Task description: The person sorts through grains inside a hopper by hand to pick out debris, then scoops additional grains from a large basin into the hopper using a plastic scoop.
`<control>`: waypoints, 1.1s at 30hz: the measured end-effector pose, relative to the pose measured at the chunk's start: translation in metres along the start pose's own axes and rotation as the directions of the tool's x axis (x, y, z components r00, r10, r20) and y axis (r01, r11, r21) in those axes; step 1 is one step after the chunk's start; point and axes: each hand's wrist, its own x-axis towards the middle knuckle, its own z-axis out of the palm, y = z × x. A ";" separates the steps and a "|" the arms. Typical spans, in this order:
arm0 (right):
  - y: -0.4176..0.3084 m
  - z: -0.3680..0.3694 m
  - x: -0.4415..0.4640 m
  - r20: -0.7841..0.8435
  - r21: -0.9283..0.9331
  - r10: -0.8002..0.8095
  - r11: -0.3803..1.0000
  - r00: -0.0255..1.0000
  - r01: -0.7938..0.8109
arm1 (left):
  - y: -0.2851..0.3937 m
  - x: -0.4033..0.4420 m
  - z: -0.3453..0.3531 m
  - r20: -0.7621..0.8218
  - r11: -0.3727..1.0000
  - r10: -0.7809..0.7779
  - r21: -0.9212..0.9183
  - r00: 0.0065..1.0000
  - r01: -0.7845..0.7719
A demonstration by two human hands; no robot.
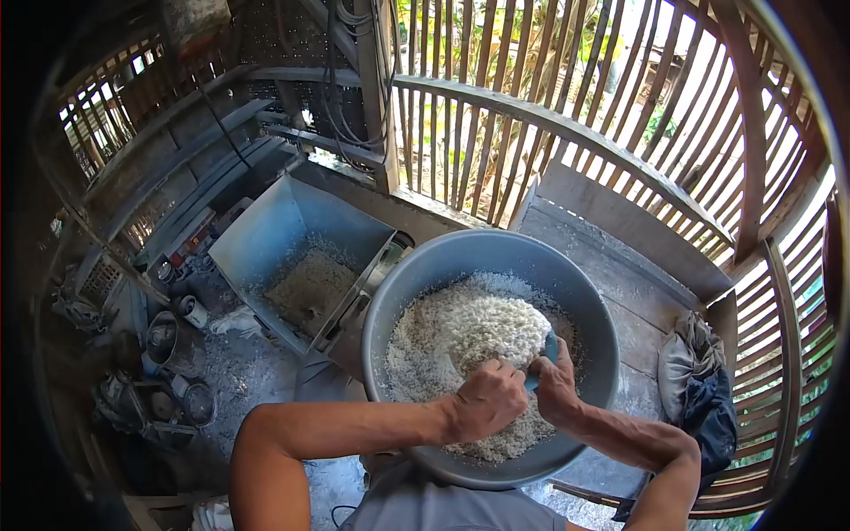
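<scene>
A large round grey basin [381, 354] holds a bed of white grated material [421, 341]. Over it, a bowl heaped with the same white stuff [496, 327] shows only part of its blue-green rim. My left hand [490, 398] is closed at the near edge of the heap, its fingers curled against the bowl. At the bowl's right side, my right hand [558, 385] grips the rim, thumb and fingers around it. Most of the bowl's body is hidden by the heap and my hands.
A metal hopper [341, 217] with whitish material inside stands left of the basin. Buckets [177, 341] and clutter lie on the floor at far left. A wooden bench [633, 332] and dark cloth or sacks [699, 380] are at right. Slatted walls surround the space.
</scene>
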 end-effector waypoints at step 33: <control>-0.204 0.284 0.103 0.574 -0.552 -0.307 0.540 0.759 0.635 | -0.151 -0.076 -0.111 -0.394 0.627 -0.718 -0.010 0.573 0.779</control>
